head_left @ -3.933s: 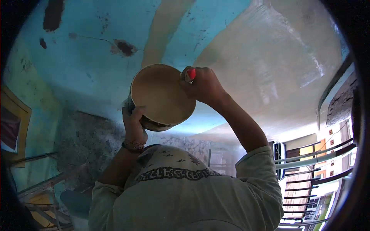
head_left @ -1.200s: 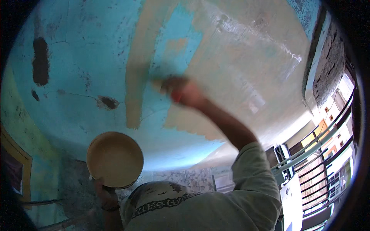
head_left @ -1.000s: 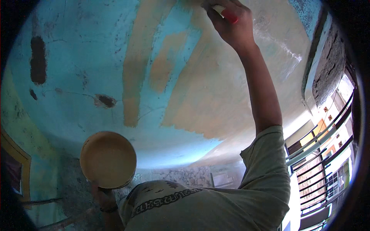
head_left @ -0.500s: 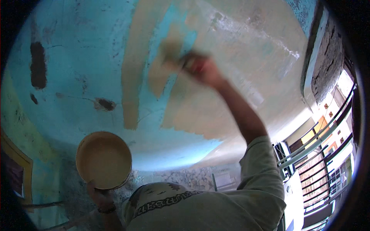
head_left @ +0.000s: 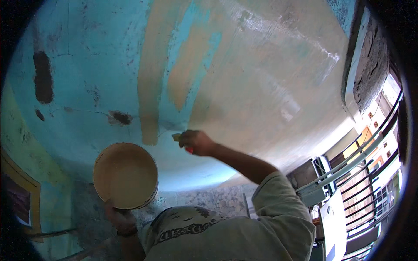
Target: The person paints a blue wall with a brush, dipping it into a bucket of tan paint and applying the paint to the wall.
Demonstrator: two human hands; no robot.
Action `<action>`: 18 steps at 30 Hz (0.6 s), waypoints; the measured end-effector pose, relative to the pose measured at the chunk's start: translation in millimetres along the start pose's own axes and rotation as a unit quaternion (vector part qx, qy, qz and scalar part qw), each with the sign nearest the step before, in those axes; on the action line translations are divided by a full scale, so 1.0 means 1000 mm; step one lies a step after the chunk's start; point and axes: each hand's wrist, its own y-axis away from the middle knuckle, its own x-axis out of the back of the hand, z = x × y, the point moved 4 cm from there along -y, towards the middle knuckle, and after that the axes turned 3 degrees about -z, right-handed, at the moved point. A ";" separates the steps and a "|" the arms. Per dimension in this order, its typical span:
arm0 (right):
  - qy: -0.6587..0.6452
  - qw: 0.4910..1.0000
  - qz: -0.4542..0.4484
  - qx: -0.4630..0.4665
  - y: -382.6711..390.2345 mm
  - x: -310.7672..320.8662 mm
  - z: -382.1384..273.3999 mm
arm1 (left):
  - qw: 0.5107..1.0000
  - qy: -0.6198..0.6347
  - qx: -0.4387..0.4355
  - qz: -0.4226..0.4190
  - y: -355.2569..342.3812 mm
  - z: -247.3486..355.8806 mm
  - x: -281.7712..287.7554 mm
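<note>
My right hand [head_left: 197, 142] is closed around a paintbrush [head_left: 176, 137] with pale yellowish bristles and a bit of red at the handle. It is in front of the lower part of a painted wall [head_left: 96, 39], up and to the right of a round bucket [head_left: 147, 162]. Tan paint [head_left: 124, 189] appears to lie inside the bucket. At the bucket's near left rim, my left hand [head_left: 121, 221] grips it, with its fingers partly hidden below. Tan strokes [head_left: 150, 87] run down over the wall's blue surface, and the tan covers most of the right side.
Dark patches [head_left: 42, 77] mark the blue wall at left. A yellow-framed opening [head_left: 32, 195] is at the lower left. To the right stand metal railings [head_left: 348, 163], a grey box-like object [head_left: 311, 191] and a white surface [head_left: 333, 222].
My right hand has come down and left from the upper wall, bringing the brush nearer the bucket. The bucket and my left hand have shifted slightly right.
</note>
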 end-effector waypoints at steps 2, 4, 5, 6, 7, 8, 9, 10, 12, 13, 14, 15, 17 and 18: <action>0.106 0.990 -0.007 0.098 -0.017 0.056 0.023 | 0.999 -0.019 0.007 -0.035 -0.002 0.001 0.001; 0.096 0.989 0.060 0.091 -0.053 0.158 0.037 | 0.997 -0.036 0.009 -0.063 -0.009 0.000 0.012; 0.076 0.994 0.082 -0.013 -0.065 0.209 0.031 | 0.992 -0.073 -0.007 -0.098 -0.016 -0.002 0.024; 0.062 0.984 0.145 0.085 -0.073 0.253 0.020 | 0.984 -0.109 -0.022 -0.138 -0.020 -0.008 0.029; 0.097 0.965 0.210 0.124 -0.080 0.284 0.000 | 0.984 -0.111 -0.023 -0.138 -0.022 -0.015 0.036; 0.122 0.949 0.272 0.100 -0.081 0.304 -0.013 | 0.981 -0.145 -0.051 -0.117 -0.025 -0.020 0.043; 0.219 0.907 0.350 0.079 -0.081 0.311 -0.034 | 0.976 -0.179 -0.079 -0.096 -0.027 -0.021 0.047; 0.282 0.882 0.365 0.096 -0.078 0.306 -0.031 | 0.975 -0.180 -0.077 -0.101 -0.025 -0.020 0.037; 0.368 0.857 0.348 0.095 -0.068 0.267 -0.014 | 0.996 -0.005 0.013 -0.091 -0.019 -0.021 0.013; 0.389 0.861 0.317 0.080 -0.063 0.220 -0.006 | 0.996 -0.005 0.011 -0.092 -0.023 -0.022 0.015; 0.363 0.893 0.264 0.026 -0.056 0.166 0.006 | 0.995 -0.027 0.017 -0.091 -0.026 -0.025 0.021; 0.298 0.926 0.231 0.006 -0.037 0.112 0.012 | 0.994 -0.048 0.026 -0.094 -0.029 -0.028 0.023; 0.212 0.968 0.110 0.076 -0.007 0.033 -0.007 | 0.994 -0.021 0.032 -0.102 -0.023 -0.022 0.003; 0.214 0.967 0.111 0.077 -0.007 0.038 -0.005 | 0.993 0.003 0.040 -0.110 -0.020 -0.021 -0.006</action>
